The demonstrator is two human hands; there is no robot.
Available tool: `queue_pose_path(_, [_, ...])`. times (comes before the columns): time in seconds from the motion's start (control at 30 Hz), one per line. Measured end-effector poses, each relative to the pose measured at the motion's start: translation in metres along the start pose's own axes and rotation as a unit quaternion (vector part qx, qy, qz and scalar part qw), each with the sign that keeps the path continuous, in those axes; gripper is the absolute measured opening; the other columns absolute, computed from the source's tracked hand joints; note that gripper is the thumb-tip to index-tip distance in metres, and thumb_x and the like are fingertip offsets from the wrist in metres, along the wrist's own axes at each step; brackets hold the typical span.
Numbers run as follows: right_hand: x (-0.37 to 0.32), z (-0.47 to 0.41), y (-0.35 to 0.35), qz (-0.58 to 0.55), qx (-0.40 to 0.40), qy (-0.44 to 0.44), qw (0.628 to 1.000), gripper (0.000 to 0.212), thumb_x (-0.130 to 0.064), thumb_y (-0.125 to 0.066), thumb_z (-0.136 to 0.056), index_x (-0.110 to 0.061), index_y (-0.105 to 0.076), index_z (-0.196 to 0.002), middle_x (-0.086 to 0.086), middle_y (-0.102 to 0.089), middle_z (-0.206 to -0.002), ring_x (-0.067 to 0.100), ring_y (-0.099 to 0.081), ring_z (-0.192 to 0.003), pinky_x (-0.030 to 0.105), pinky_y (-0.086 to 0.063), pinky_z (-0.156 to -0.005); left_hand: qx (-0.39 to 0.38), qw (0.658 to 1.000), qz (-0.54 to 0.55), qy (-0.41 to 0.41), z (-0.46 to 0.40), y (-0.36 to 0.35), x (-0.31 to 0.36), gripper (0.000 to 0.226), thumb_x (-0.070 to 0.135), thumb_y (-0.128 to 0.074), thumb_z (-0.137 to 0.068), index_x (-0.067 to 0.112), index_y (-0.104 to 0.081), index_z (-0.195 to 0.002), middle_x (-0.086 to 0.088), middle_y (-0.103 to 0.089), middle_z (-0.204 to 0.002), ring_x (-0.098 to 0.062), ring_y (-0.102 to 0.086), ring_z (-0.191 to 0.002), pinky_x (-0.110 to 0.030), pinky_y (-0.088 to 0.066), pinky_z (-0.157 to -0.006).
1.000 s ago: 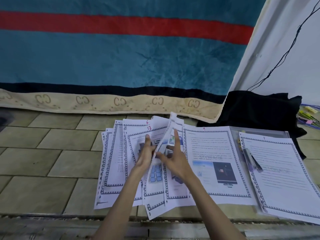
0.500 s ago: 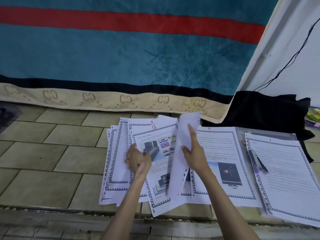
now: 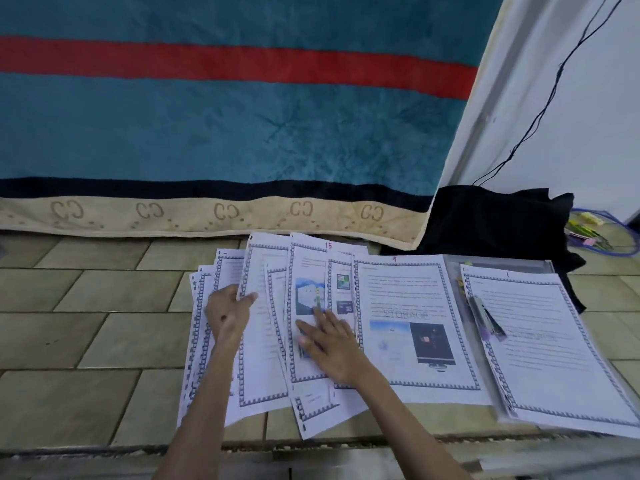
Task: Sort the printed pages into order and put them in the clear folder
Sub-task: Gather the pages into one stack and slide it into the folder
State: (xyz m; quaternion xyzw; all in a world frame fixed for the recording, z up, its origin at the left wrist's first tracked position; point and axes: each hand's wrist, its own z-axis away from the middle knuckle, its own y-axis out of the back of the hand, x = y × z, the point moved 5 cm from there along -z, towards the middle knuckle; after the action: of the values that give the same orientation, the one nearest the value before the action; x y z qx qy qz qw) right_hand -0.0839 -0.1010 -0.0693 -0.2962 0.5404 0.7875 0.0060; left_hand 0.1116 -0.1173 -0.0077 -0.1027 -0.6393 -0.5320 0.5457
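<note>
A fanned pile of printed pages [image 3: 263, 358] with patterned borders lies on the tiled floor. My left hand [image 3: 227, 311] pinches the left edge of one sheet in the pile, thumb on top. My right hand [image 3: 329, 344] presses flat with straight fingers on the page marked 15 [image 3: 306, 271], which shows a blue picture. To the right lies page 9 [image 3: 408, 306] with the word STORAGE. Further right, page 1 [image 3: 540, 341] rests on the clear folder [image 3: 502, 265], with a pen [image 3: 486, 317] lying along its left side.
A teal blanket [image 3: 225, 133] with a red stripe hangs behind the papers. A black cloth [image 3: 495, 223] lies by the white wall, a thin black cable [image 3: 540, 116] runs down to it, and coloured items [image 3: 588, 233] sit at far right. A floor ledge [image 3: 311, 445] runs along the front.
The sheet my right hand held upright has been laid down, and that hand now presses flat on page 15. My left hand shifted left to pinch another sheet's edge.
</note>
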Motion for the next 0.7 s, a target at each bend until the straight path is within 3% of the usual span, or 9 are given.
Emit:
queue_pose_path(0.1, [0.004,0.002,-0.008,0.026,0.001,0.008,1.0,0.068,-0.066,-0.006,-0.084,-0.042,-0.006,-0.148,-0.007,0.014,-0.158,0.006,0.022,-0.14,0.03,0.017,-0.111,0.05,0.996,0.073,-0.025,-0.007,0.029,0.018,0.024,0.017,-0.069,-0.082,0.0,-0.069,-0.098,-0.016,-0.069,-0.09,-0.025,-0.064,-0.081,-0.031,-0.051,-0.069])
queue_pose_path(0.2, [0.005,0.0,-0.006,0.026,-0.014,-0.006,1.0,0.054,-0.055,-0.017,-0.097,-0.041,-0.008,-0.148,-0.008,0.015,-0.157,0.011,0.02,-0.144,0.032,0.016,-0.113,0.136,0.982,0.117,-0.053,-0.008,0.077,0.046,0.014,0.012,-0.062,-0.084,0.008,-0.07,-0.095,-0.01,-0.07,-0.093,-0.021,-0.062,-0.083,-0.031,-0.048,-0.075])
queue_pose_path(0.3, [0.002,-0.001,0.001,-0.054,-0.04,-0.024,0.997,0.052,-0.049,-0.02,-0.099,-0.034,-0.016,-0.149,-0.005,0.006,-0.159,0.013,0.013,-0.146,0.036,0.011,-0.116,0.189,0.964,0.139,-0.125,0.012,0.131,0.089,0.019,0.013,-0.06,-0.087,0.019,-0.07,-0.102,0.002,-0.07,-0.1,-0.015,-0.065,-0.093,-0.027,-0.05,-0.086])
queue_pose_path(0.37, [-0.004,0.001,0.021,-0.194,-0.032,-0.041,0.98,0.056,-0.05,-0.025,-0.098,-0.027,-0.021,-0.149,-0.002,-0.009,-0.159,0.013,-0.002,-0.147,0.036,0.001,-0.118,0.194,0.952,0.154,-0.179,0.03,0.152,0.111,0.021,0.021,-0.061,-0.087,0.02,-0.069,-0.107,0.006,-0.07,-0.098,-0.012,-0.067,-0.089,-0.028,-0.053,-0.085])
queue_pose_path(0.43, [-0.013,0.009,0.058,-0.341,0.049,-0.046,0.938,0.056,-0.05,-0.035,-0.096,-0.024,-0.031,-0.146,-0.006,-0.028,-0.153,0.007,-0.025,-0.139,0.029,-0.018,-0.113,0.182,0.946,0.185,-0.194,0.04,0.159,0.123,0.022,0.025,-0.063,-0.085,0.022,-0.07,-0.106,0.009,-0.07,-0.094,-0.008,-0.068,-0.084,-0.027,-0.055,-0.08])
queue_pose_path(0.5, [-0.023,0.015,0.098,-0.433,0.137,-0.028,0.891,0.057,-0.047,-0.045,-0.092,-0.025,-0.034,-0.144,-0.009,-0.042,-0.142,0.002,-0.037,-0.125,0.024,-0.027,-0.105,0.157,0.947,0.207,-0.19,0.046,0.153,0.132,0.02,0.025,-0.066,-0.084,0.022,-0.07,-0.104,0.008,-0.071,-0.091,-0.006,-0.069,-0.08,-0.024,-0.056,-0.076])
queue_pose_path(0.6, [-0.025,0.022,0.137,-0.549,0.171,0.008,0.818,0.064,-0.045,-0.062,-0.075,-0.026,-0.045,-0.133,-0.009,-0.06,-0.124,0.009,-0.058,-0.114,0.032,-0.045,-0.098,0.067,0.951,0.254,-0.161,0.046,0.117,0.136,0.013,0.017,-0.068,-0.083,0.02,-0.07,-0.096,0.003,-0.072,-0.09,0.004,-0.066,-0.063,-0.014,-0.054,-0.059])
queue_pose_path(0.63, [-0.017,0.026,0.146,-0.562,0.192,0.011,0.805,0.053,-0.04,-0.067,-0.072,-0.023,-0.055,-0.122,-0.007,-0.067,-0.114,0.013,-0.064,-0.106,0.032,-0.051,-0.091,0.021,0.954,0.257,-0.15,0.047,0.099,0.135,0.01,0.016,-0.067,-0.084,0.019,-0.07,-0.093,0.001,-0.072,-0.087,0.007,-0.064,-0.057,-0.011,-0.052,-0.054])
queue_pose_path(0.7, [0.008,0.039,0.154,-0.523,0.251,-0.028,0.814,0.025,-0.027,-0.071,-0.078,-0.022,-0.066,-0.101,-0.004,-0.072,-0.101,0.018,-0.069,-0.096,0.033,-0.055,-0.083,-0.081,0.954,0.263,-0.119,0.045,0.057,0.123,0.014,0.025,-0.062,-0.088,0.015,-0.07,-0.095,-0.001,-0.073,-0.086,0.005,-0.066,-0.059,-0.012,-0.052,-0.054])
